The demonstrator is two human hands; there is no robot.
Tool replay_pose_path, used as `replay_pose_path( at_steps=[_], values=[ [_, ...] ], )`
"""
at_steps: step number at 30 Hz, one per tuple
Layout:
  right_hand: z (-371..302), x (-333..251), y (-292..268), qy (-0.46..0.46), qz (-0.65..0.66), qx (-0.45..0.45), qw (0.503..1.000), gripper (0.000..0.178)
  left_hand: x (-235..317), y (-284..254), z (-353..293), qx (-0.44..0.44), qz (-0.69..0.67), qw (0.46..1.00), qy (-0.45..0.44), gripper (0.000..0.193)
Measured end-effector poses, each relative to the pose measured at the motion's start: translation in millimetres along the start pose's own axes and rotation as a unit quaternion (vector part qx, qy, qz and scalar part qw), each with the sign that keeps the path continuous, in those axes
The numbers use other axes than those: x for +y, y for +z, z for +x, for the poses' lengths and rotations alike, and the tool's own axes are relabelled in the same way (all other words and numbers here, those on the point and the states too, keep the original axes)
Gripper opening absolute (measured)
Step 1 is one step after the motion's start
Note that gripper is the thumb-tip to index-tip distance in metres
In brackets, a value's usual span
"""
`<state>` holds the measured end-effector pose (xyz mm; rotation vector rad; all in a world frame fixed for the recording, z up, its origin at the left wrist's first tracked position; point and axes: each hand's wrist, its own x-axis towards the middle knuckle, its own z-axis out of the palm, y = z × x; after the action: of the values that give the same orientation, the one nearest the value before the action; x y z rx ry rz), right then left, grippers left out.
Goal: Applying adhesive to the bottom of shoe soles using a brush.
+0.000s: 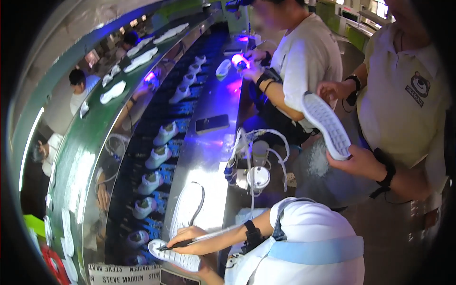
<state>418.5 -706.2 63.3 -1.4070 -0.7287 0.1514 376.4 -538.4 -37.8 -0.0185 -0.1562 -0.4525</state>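
My right hand is closed around a slim black brush-like pen. A thin pale tube runs back from it along my forearm. The pen's tip touches the grooved face of a white shoe sole, low in the view. Only part of my left hand shows, gripping that sole from beneath at its near end. Just beyond my hands, another white sole lies on the shiny metal bench.
Sneakers stand in a row on blue supports left of the bench. Soles lie on the green belt. A phone and a white pot with hoses sit on the bench. One co-worker holds a sole; another works under violet light.
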Motion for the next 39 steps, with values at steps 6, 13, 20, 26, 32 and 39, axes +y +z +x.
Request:
replay_pose_path(
  at_steps=[6,13,20,26,32,39],
  values=[
    [-9,17,19,0.119,0.177,-0.144,0.966,0.023,-26,15,33,-0.042,-0.015,0.979,0.199,0.069],
    [2,-12,29,0.123,0.092,-0.206,0.967,0.018,-5,40,-16,-0.011,0.038,0.931,0.364,0.072],
    [11,-7,25,0.186,0.127,-0.248,0.942,0.018,0,46,-30,0.056,0.123,0.938,0.318,0.074],
    [18,-9,8,0.259,0.199,-0.295,0.898,0.018,12,52,-35,0.167,0.312,0.898,0.263,0.081],
    [19,-16,4,0.123,0.047,-0.325,0.937,0.013,37,56,-32,0.163,0.401,0.894,0.118,0.057],
    [18,-16,-7,0.117,0.001,-0.323,0.939,0.008,44,91,-1,0.280,0.426,0.860,-0.032,0.041]
  ],
)
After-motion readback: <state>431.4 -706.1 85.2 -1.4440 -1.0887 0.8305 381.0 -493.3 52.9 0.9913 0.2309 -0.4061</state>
